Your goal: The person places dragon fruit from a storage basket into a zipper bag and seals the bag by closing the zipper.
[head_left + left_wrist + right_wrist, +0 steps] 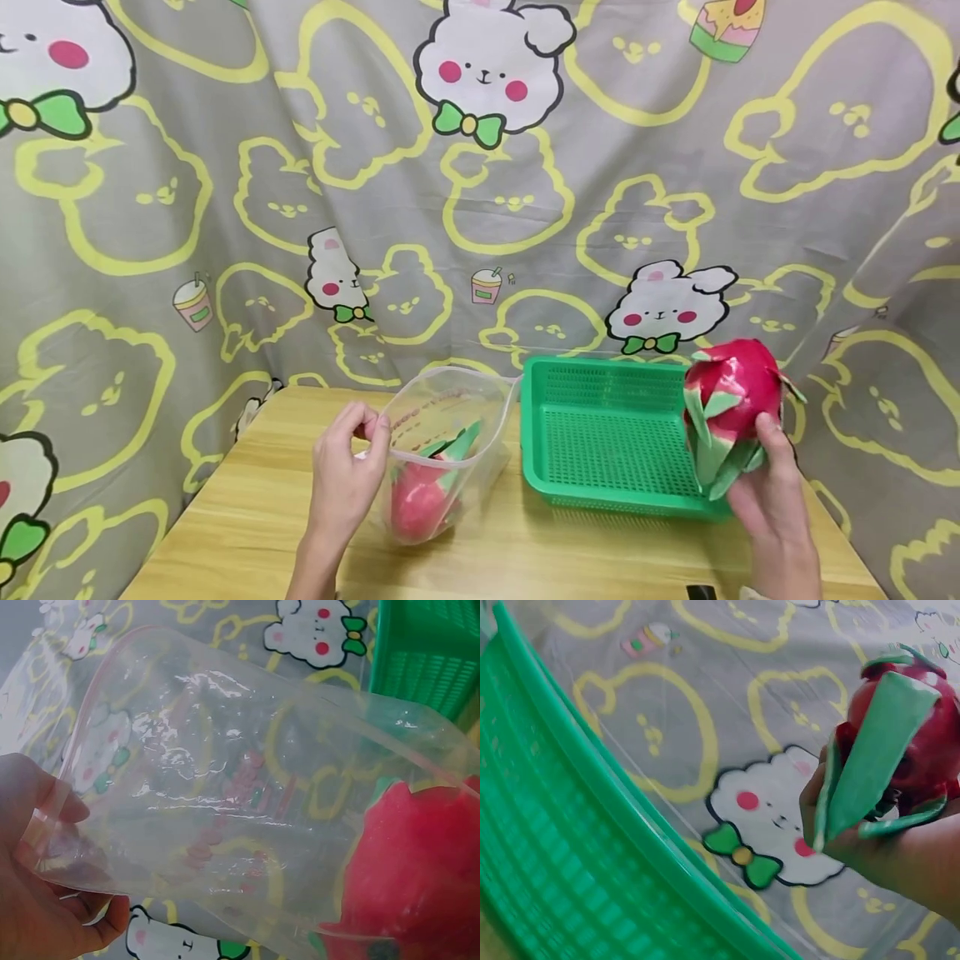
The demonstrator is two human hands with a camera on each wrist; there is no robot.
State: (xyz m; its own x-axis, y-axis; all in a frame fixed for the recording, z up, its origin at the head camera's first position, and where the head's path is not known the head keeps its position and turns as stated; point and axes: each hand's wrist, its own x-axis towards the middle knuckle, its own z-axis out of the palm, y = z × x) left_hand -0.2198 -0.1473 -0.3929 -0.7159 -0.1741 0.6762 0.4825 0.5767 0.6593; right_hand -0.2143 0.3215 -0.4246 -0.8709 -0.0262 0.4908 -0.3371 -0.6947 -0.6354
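My left hand (pixel 348 458) pinches the rim of a clear plastic bag (pixel 480 454), whose mouth gapes upward. Inside the bag lies a red dragon fruit (pixel 420 504) with green scale tips. In the left wrist view the thumb and fingers (pixel 112 922) grip the bag's pinkish edge, and the fruit (pixel 412 862) shows at right. A second dragon fruit (pixel 738 392), pink with long green scales, is held up in my right hand (pixel 776 500) over the right end of a green basket (pixel 615 450). The right wrist view shows that fruit (pixel 922 735) in the curled hand.
The green basket has a perforated floor and stands on the wood-grain table (pixel 247 500), just right of the bag. A grey curtain (pixel 525 192) printed with bunnies hangs behind and at both sides. A small black object (pixel 701 592) is at the bottom edge.
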